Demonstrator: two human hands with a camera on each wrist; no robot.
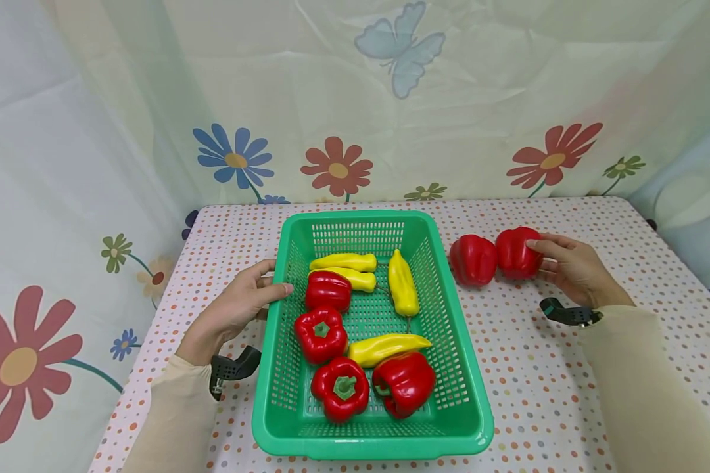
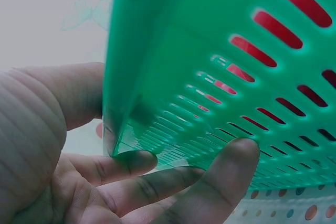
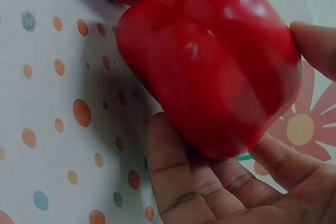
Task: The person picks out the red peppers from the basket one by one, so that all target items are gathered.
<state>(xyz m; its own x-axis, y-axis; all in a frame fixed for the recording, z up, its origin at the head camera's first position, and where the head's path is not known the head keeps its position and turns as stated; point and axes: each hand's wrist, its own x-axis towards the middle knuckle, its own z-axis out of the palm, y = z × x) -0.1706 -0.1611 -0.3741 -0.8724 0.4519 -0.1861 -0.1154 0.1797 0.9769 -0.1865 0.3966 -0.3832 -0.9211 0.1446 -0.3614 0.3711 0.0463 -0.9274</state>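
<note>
My left hand (image 1: 245, 295) grips the left rim of a green plastic basket (image 1: 481, 430), thumb over the edge and fingers against the slotted outer wall (image 2: 173, 51). Inside lie several red bell peppers (image 1: 343, 391) and several long yellow peppers (image 1: 402, 282). To the right of the basket, my right hand (image 1: 574, 266) holds a red bell pepper (image 1: 516, 253) between thumb and fingers. In the right wrist view the fingers curl under this bell pepper (image 3: 210, 66). Close on its left a second red bell pepper (image 1: 473, 261) sits on the table.
A dotted cloth covers the table (image 1: 526, 381). Behind it hangs a pale curtain (image 1: 449, 144) printed with flowers and a butterfly, which also runs along the left side. Small black cameras (image 1: 233, 368) are strapped to both wrists.
</note>
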